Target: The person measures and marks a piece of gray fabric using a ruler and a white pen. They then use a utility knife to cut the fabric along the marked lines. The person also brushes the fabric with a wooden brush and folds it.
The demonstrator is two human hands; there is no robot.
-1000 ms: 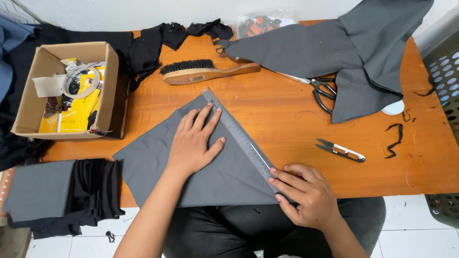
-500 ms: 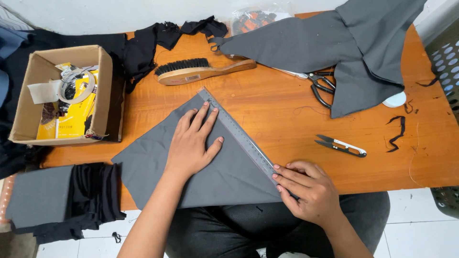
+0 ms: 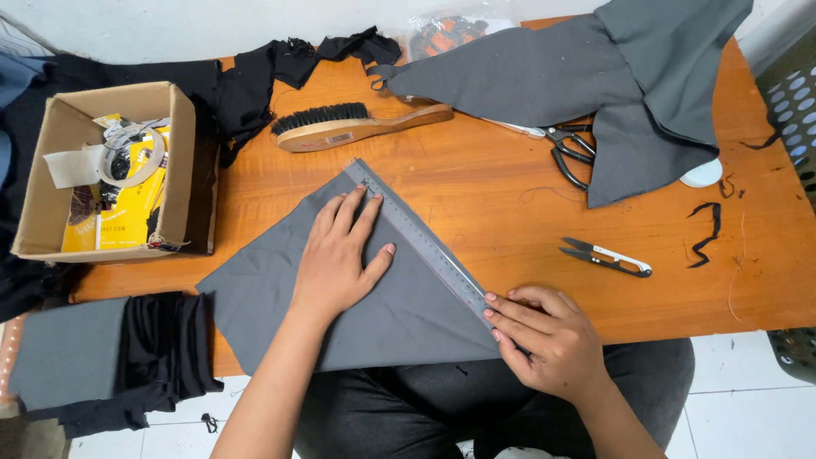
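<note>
A person's right hand [image 3: 552, 340], fingers curled at the near end of a long grey metal ruler [image 3: 421, 240], and left hand [image 3: 340, 255], fingers spread flat on the folded grey cloth triangle [image 3: 340, 289] at the orange wooden desk's [image 3: 476, 195] near edge, have barely shifted in the past second, the ruler steady along the fold. Whether the right hand holds a marker is hidden; large black-handled scissors [image 3: 565, 153] lie half under dark grey fabric [image 3: 595, 76] beyond.

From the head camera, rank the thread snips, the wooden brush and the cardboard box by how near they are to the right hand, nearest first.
Measured from the right hand, at the ruler's lower end:
1. Thread snips, just up and to its right on the table.
2. Wooden brush, across the grey cloth, toward the table's far side.
3. Cardboard box, at the far left edge.
</note>
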